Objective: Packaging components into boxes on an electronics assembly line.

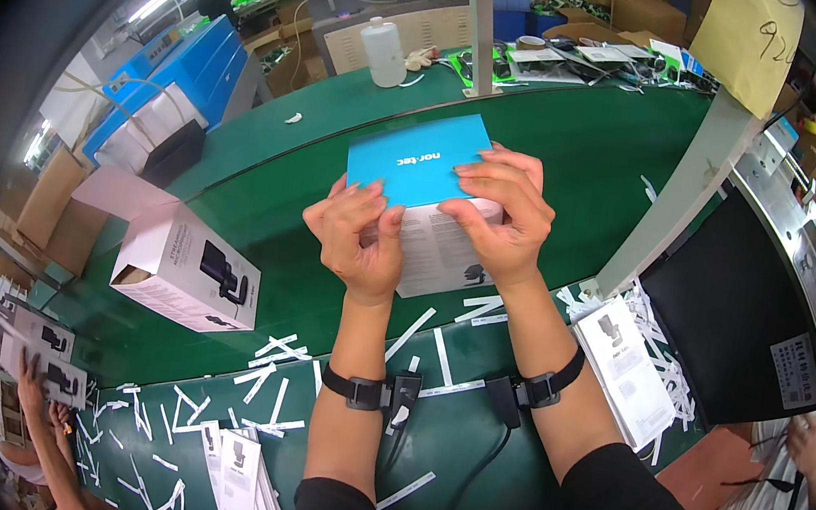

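Note:
A box with a blue lid flap (419, 161) and a white printed side (438, 253) stands on the green bench in front of me. On its left edge lies my left hand (360, 234), fingertips bent over the blue flap and thumb against the near edge. Opposite it, my right hand (509, 211) grips the right edge, fingers on top and thumb along the near rim. Both hands hold the box between them. To the left stands another white box (190, 266) with its flap raised and a black microphone pictured on it.
White paper strips (281, 402) lie scattered along the near bench. Leaflet stacks (241, 483) (624, 370) sit near left and right. A metal post (676, 200) and a black panel (740, 303) stand at right. A white bottle (383, 53) is behind. A co-worker's hand (30, 388) touches boxes far left.

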